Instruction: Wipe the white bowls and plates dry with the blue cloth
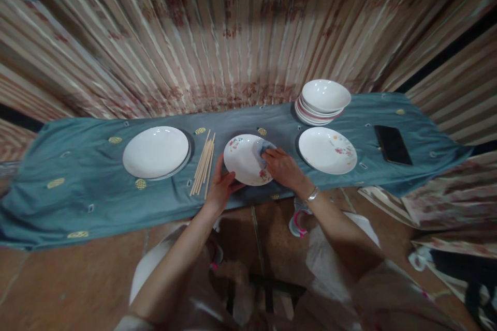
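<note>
A white plate with a floral rim (244, 158) is in front of me at the middle of the cloth-covered table. My left hand (222, 186) grips its near left edge, thumb on top and fingers underneath. Pressed against the right side of the plate's upper face is a bluish cloth (264, 148), bunched under the fingers of my right hand (282, 166). Several wooden chopsticks (204, 165) lie just left of my left hand. To the right of my right hand is another floral plate (328, 151).
Large white plates (156, 152) are stacked at the left. A stack of white bowls (325, 97) stands at the back right, and a dark phone or tablet (393, 145) lies at the far right. A teal cloth (101, 207) covers the table; a pleated curtain (248, 36) hangs behind.
</note>
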Demonstrator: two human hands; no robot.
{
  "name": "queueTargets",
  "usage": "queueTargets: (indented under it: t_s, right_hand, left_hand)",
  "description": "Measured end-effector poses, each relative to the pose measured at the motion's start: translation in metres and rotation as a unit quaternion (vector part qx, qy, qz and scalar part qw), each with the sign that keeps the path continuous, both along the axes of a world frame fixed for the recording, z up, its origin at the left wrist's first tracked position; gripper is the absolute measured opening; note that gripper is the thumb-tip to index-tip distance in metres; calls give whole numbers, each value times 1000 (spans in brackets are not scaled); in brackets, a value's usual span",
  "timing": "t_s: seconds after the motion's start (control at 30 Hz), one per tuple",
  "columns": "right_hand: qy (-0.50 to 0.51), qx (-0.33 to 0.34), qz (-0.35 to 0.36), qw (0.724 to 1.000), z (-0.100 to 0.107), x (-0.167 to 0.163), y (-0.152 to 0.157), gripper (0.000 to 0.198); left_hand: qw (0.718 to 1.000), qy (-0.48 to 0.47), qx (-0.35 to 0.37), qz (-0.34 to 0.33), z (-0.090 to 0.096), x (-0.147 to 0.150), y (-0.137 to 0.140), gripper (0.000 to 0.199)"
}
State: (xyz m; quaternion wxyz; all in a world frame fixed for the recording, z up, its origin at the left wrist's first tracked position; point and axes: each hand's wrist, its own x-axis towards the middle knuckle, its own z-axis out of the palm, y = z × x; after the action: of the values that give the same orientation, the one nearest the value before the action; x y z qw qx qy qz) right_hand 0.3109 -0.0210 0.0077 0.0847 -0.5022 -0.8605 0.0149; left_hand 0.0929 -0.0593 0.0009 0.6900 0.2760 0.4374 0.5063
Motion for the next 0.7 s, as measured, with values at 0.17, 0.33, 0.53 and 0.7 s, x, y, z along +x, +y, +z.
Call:
queueTargets:
  t_s: [0.17,0.33,0.53,0.7]
  right_hand:
    - [23,-22,25,999,7,5,-9,26]
    - [67,-83,1,994,9,10,-14,30]
    - [194,-161,43,967,5,10,-15,33]
    - [281,-210,102,931,-2,-4,-15,43]
  left_hand:
    - [1000,11,9,-2,2,1,2,97]
    - [999,31,21,-5,2,1,2,94]
    - [998,53,31,-7,1,2,2,91]
    - [998,53,31,-9,1,3,2,90]
